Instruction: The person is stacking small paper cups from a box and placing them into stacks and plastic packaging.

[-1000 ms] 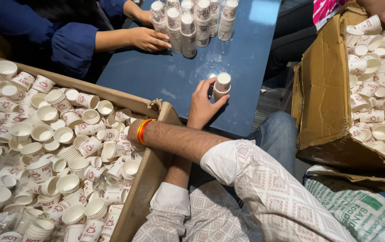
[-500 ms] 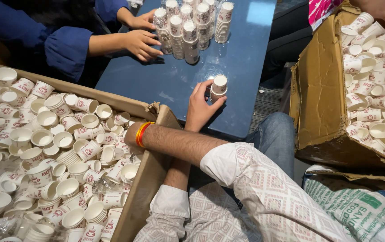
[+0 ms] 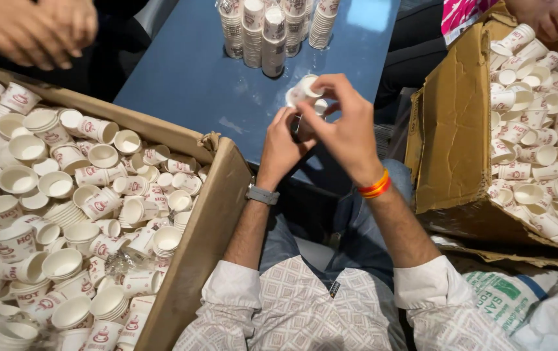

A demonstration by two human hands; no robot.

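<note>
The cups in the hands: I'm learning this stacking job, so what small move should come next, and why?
Probably seat the tilted cup into the ones held beneath it. Both the left hand and right hand grip them above the blue table, and finished stacks stand upright beyond.

Both forearms raised, hands together — left hand (image 3: 281, 144) and right hand (image 3: 346, 125), fingers curled, seemingly pinching.

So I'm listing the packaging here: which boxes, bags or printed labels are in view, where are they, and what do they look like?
Left cardboard box: brown, open, full of white paper cups with red print.
Right cardboard box: brown, torn flap, same cups.
Sack: lower right, white with green print.
Cup stacks: on the blue table, white with red print.
</note>
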